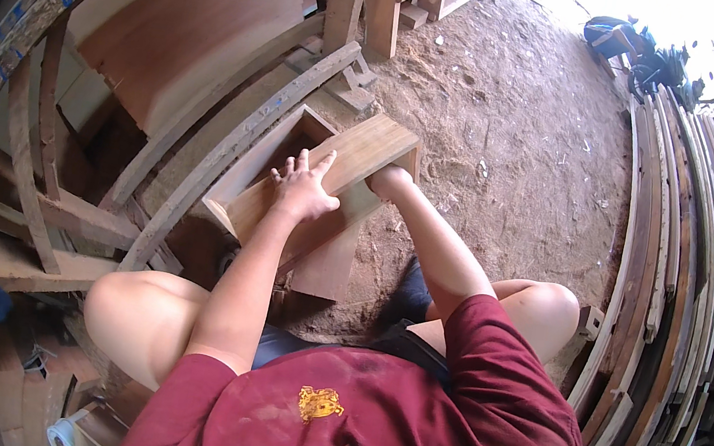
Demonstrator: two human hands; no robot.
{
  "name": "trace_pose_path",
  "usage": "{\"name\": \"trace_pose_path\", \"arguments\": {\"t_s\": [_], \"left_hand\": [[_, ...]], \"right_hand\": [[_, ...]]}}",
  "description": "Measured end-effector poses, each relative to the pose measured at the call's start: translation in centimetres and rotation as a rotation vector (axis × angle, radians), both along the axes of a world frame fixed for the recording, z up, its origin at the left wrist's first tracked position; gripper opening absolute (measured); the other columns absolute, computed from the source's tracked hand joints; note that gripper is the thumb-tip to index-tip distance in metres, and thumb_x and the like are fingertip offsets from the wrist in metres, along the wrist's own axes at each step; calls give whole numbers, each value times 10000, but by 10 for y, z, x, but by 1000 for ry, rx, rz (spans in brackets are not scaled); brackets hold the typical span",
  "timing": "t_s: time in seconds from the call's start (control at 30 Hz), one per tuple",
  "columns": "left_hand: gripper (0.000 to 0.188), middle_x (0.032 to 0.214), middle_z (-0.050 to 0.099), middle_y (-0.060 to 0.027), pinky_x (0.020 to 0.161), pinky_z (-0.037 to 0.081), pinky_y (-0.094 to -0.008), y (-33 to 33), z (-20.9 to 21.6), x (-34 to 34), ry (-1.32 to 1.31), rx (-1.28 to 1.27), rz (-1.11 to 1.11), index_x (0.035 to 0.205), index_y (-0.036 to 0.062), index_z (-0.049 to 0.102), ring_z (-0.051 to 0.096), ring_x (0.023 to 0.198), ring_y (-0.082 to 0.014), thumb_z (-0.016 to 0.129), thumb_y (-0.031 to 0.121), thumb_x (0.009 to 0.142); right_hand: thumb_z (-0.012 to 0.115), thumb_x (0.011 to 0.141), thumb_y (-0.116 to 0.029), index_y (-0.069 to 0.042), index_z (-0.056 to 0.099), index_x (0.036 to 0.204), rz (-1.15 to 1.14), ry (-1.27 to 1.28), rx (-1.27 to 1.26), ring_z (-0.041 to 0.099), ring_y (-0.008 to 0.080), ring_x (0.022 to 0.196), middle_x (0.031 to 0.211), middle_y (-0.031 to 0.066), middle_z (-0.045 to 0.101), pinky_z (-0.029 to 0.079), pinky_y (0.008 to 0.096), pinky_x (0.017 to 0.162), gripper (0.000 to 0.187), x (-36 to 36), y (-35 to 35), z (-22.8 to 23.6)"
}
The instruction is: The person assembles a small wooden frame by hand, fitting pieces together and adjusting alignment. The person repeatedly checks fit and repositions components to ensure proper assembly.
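Note:
A wooden box like a drawer [365, 149] stands tilted on the ground in front of me, between my bent knees. Its near side is a smooth light-brown board, and the hollow inside shows on the far left. My left hand [305, 190] lies on that board with its fingers spread, gripping nothing. At the box's right end is my right hand [388, 182], its fingers hidden behind the wood, so I cannot see whether they grip anything. Below the box, a flat piece of wood [323, 266] rests on the ground.
Close to the left runs a long wooden rail [245, 139], part of a large frame with a brown panel [183, 34]. Stacked long planks [666, 266] line the right side. Dusty ground [514, 145] stretches ahead toward a dark heap [645, 58]. More wooden frames [383, 3] stand at the back.

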State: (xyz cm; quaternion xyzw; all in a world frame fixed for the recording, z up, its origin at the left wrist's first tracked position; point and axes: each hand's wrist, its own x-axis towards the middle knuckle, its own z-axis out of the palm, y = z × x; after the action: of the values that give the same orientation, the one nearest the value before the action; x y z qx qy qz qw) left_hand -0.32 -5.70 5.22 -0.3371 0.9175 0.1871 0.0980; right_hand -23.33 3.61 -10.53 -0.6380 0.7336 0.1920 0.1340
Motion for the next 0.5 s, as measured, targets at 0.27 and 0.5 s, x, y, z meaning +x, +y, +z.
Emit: {"name": "trace_pose_path", "arguments": {"t_s": [0.27,0.5], "left_hand": [[1036,1658,232,-131,1225,199,-578,-19,4,8,10,-18,-154,1558,434,333,266,1507,-338,760,405,615],[1019,1651,251,-128,1217,209,-589,-26,1,12,5,1,-144,1544,458,350,283,1500,-327,756,408,610]], "right_hand": [[559,916,-132,-5,732,1117,-554,-258,-213,695,317,1094,1211,184,702,564,394,907,293,40,30,36],[532,936,-216,18,618,1221,-249,-15,-281,736,328,871,1083,214,714,595,426,763,379,75,52,28]]}}
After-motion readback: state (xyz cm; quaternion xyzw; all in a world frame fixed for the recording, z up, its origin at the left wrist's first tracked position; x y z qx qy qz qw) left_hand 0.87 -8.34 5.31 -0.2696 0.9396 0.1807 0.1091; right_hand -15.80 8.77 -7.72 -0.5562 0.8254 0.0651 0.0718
